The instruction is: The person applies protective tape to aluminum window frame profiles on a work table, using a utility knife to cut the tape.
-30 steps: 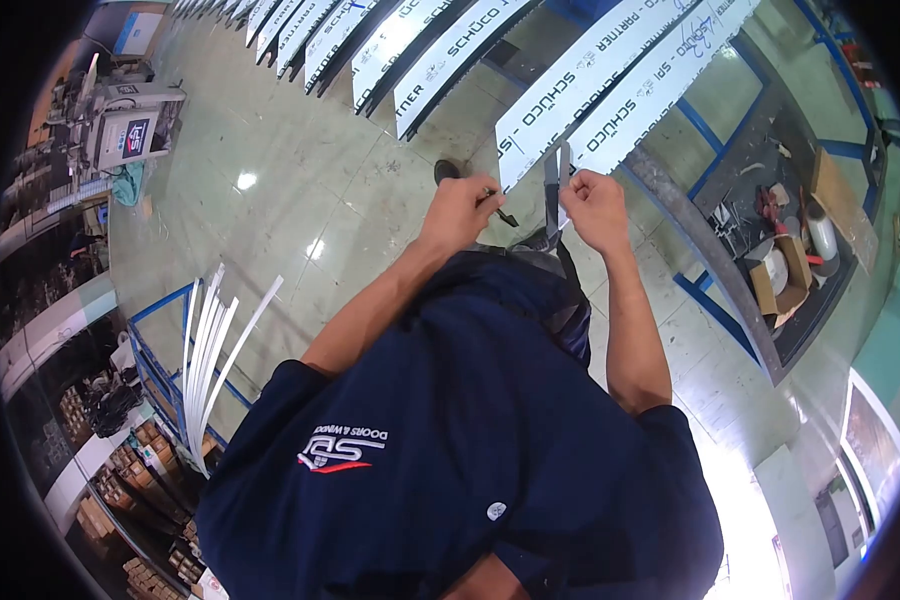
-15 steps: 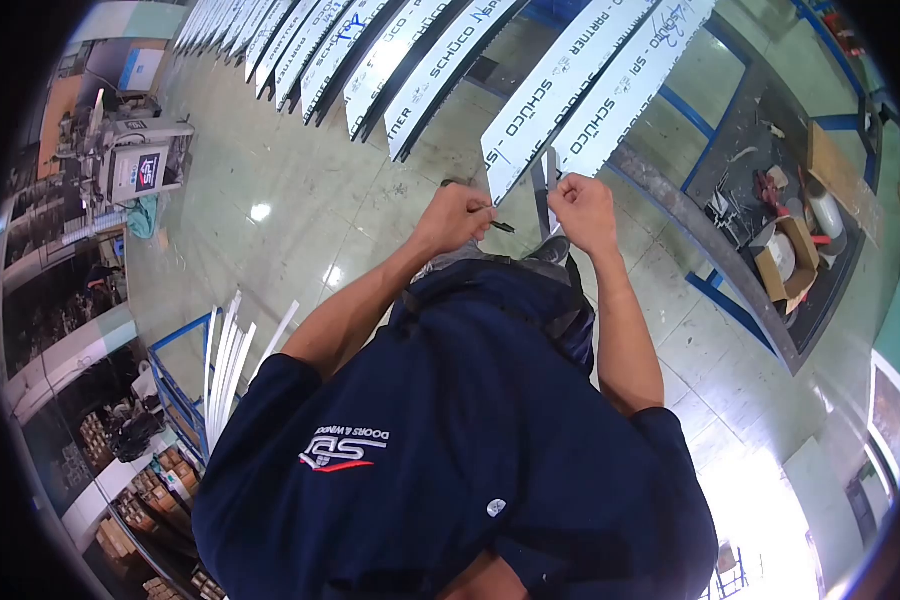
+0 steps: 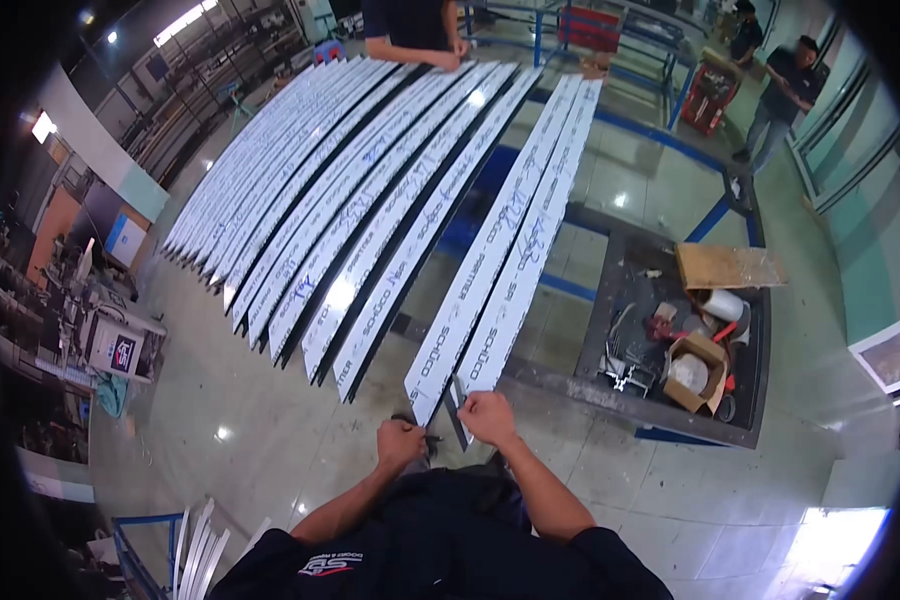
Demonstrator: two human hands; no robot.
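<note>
My left hand (image 3: 400, 445) is closed around a thin black piece whose end sticks out past the fingers; I cannot tell what kind it is. It is just below the slanted end of a long profile (image 3: 485, 255) wrapped in white printed film. The fingers of my right hand (image 3: 488, 417) are pinched on a dark grey strip (image 3: 451, 413) that hangs from the profile ends. Close beside the first profile lies a second film-wrapped profile (image 3: 530, 255), its near end right at my right hand.
Several more wrapped profiles (image 3: 370, 230) lie side by side to the left. At the far end stands a co-worker (image 3: 410, 30). On the right, a dark bench (image 3: 610, 320) carries an open cardboard box (image 3: 697, 372) and a wooden board (image 3: 730, 267). Two people are at the back right.
The view has tilted up, bringing the whole row of profiles and the people behind into sight. Both hands stay closed near the same profile ends.
</note>
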